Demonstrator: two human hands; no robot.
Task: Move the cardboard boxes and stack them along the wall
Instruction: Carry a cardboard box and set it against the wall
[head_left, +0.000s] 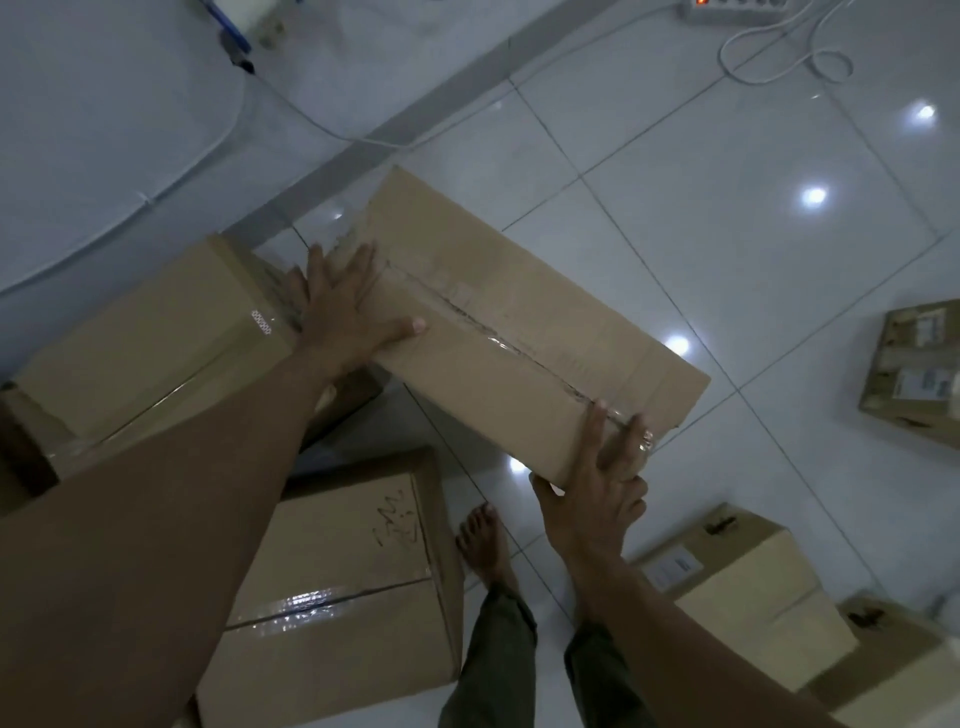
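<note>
- Head view: a long box (519, 322) is carried clear of the floor (675, 182), clamped endwise between both grips, apparently so that its length can be swung toward the wall (104, 130).
- The left grip (337, 312) is laid flat against the far end, with fingers straight and spread and the thumb on the top face; pressure rather than a clasp is relied on.
- The right grip (597, 488) is spread wide over the near end, fingers straight, thumb tucked at the lower edge.
- A left box (156, 343) is seen just beside the left grip, near the wall; it is judged the likely landing spot.
- A scribbled box (353, 571) lies below, beside a bare foot (485, 540), so footing must be watched.
- Right boxes (748, 577) are seen well apart from the load; a power strip (737, 10) and cable (779, 57) lie far ahead.
</note>
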